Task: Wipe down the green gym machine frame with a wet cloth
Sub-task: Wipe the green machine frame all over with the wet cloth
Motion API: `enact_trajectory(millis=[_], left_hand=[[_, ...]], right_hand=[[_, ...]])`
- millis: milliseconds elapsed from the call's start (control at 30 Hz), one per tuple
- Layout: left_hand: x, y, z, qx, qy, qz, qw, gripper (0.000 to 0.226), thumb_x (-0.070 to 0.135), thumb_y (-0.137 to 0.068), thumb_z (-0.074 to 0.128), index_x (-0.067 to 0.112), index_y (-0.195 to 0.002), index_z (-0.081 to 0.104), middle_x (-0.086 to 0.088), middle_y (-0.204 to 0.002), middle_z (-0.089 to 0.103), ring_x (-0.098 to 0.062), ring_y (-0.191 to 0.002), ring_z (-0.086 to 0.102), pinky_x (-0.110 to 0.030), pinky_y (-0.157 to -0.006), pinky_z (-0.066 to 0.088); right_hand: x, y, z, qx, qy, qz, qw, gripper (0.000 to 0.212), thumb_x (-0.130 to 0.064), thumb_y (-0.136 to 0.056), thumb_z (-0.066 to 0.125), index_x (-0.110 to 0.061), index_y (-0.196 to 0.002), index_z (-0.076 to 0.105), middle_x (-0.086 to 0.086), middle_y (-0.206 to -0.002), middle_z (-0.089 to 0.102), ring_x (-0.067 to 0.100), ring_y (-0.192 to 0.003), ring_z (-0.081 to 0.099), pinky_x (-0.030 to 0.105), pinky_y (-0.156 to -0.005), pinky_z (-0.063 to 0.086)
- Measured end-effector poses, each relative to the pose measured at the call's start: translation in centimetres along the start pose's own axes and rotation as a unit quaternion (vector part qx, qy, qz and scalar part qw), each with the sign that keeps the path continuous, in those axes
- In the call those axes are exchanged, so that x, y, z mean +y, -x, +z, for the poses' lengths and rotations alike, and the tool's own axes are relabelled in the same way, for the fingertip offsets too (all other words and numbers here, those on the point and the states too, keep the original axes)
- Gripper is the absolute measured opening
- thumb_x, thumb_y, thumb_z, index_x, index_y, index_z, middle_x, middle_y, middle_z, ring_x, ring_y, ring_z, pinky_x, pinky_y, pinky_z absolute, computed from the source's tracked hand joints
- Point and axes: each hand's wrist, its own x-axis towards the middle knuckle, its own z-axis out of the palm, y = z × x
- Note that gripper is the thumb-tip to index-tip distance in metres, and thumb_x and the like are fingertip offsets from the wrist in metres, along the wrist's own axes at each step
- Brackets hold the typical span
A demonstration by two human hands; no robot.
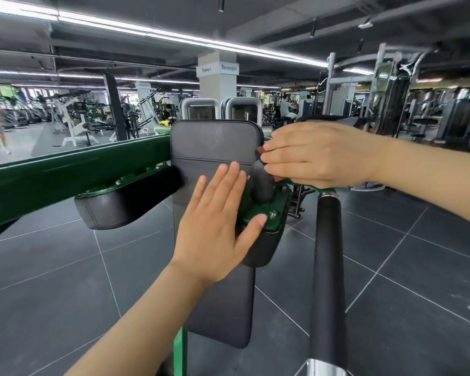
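The left hand is laid flat with fingers straight against the grey back pad, its thumb touching the green bracket at the pad's right edge. A reddish cloth, mostly hidden, is pinched under the curled fingers of the right hand at the pad's upper right edge. The green frame beam runs off leftward. A black handle stands beside.

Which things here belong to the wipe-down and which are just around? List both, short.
Job:
- green frame beam
- green bracket
- reddish cloth, mostly hidden under the right hand
- left hand, flat against the pad

Just around:
- black back pad
- black arm pad
- black grip bar
- background machines
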Motion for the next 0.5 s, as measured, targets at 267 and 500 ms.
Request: enact_trajectory(millis=[267,500], left_hand=[[-4.2,5.7,-9.5,0.032,-0.136,-0.036,0.990,0.069,0.047,-0.104,0.049,0.005,-0.158,0.039,-0.010,-0.166,0.035,-0.027,-0.156,0.027,-0.054,-0.127,0.021],[-7.4,14.2,-20.2,0.005,-0.275,-0.119,0.954,0.068,0.042,-0.100,0.054,0.003,-0.155,0.044,-0.012,-0.162,0.041,-0.029,-0.154,0.032,-0.055,-0.126,0.022]], right_hand=[[-3.5,-8.2,0.0,0.205,0.060,-0.236,0.948,0.025,-0.012,-0.108,0.056,0.000,-0.120,0.074,0.016,-0.125,0.072,0.035,-0.118,0.068,0.052,-0.108,0.050],[-12.6,-19.2,-2.5,0.321,0.023,-0.343,0.883,0.022,-0.007,-0.106,0.056,0.000,-0.116,0.074,0.015,-0.122,0.073,0.034,-0.116,0.068,0.049,-0.107,0.050]])
